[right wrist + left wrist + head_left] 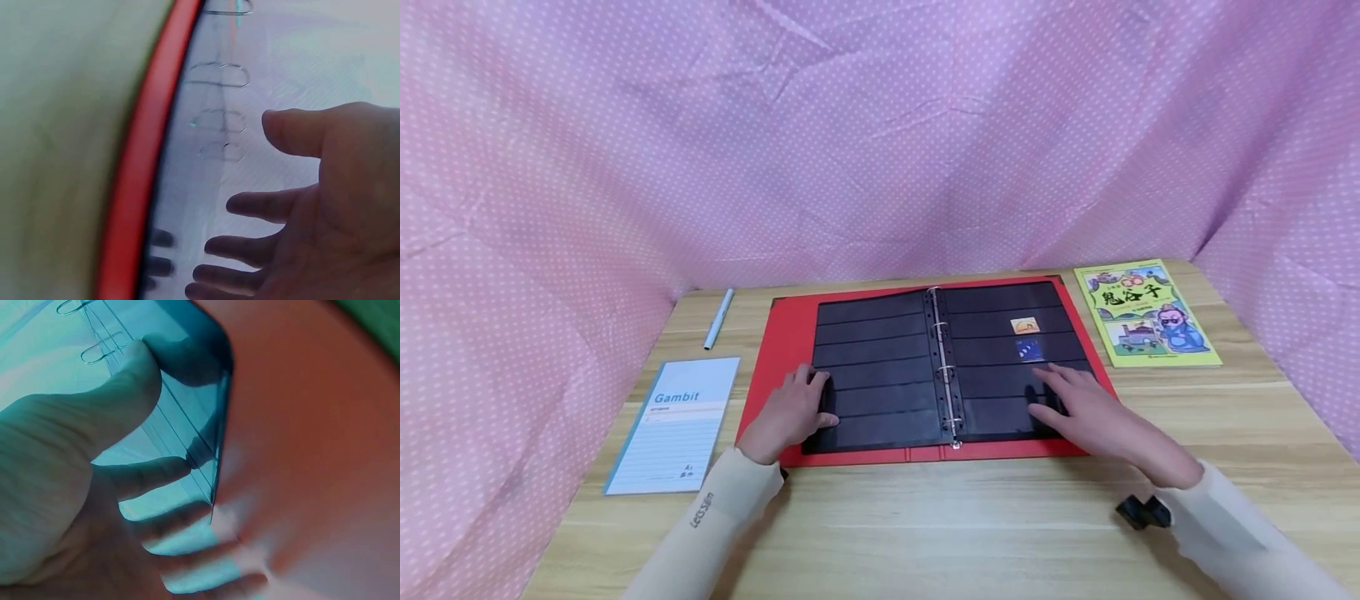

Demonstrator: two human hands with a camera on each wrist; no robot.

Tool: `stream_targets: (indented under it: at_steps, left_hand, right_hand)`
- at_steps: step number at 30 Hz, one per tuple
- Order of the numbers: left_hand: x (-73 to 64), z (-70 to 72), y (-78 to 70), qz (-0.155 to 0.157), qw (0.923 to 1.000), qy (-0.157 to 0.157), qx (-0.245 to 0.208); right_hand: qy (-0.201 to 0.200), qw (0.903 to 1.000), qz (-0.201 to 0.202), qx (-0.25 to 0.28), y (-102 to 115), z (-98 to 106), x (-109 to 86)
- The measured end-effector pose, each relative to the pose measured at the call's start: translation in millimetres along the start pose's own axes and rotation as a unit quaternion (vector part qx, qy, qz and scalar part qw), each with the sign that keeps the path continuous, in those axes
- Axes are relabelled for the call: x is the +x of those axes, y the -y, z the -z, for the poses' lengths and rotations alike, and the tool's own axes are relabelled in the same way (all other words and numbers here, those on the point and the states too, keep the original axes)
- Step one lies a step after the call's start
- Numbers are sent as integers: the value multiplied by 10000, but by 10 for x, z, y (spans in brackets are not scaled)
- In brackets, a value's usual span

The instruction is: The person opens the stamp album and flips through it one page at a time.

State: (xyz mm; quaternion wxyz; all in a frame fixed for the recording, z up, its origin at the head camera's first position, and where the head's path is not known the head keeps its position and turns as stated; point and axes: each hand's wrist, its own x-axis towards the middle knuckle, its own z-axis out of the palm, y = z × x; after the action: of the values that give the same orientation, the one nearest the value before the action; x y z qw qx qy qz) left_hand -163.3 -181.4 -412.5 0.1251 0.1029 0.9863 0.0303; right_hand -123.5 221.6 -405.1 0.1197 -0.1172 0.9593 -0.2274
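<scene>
A red ring binder (790, 333) lies spread on the table, with black pocket pages (872, 367) on either side of its metal rings (945, 372). Two small stamp-like cards sit in the right page: an orange and cream one (1024, 326) and, below it, a blue one (1029, 350) with white crescents. My left hand (786, 414) is at the left page's outer edge, its thumb over the page and its extended fingers (187, 522) by the edge and red cover. Over the lower right page, my right hand (1086, 410) has its fingers (240, 250) spread, holding nothing.
A pale blue notebook (681, 425) marked Gambit lies left of the binder, with a light blue pen (719, 319) behind it. At the right back is a yellow-green illustrated book (1146, 312). Pink dotted cloth (880, 150) hangs behind the wooden table (940, 525).
</scene>
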Motion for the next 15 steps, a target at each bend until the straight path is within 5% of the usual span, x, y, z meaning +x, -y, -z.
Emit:
stream_targets:
  at_steps: [5,15]
  left_hand:
    - [10,-6,5,431,9982,272,-329]
    - [29,38,-16,478,9969,618,-122]
  right_hand:
    - [-172,9998,-96,-81,-176,-70,-166]
    - [-353,9976,-580,-120,-267,-99,-247]
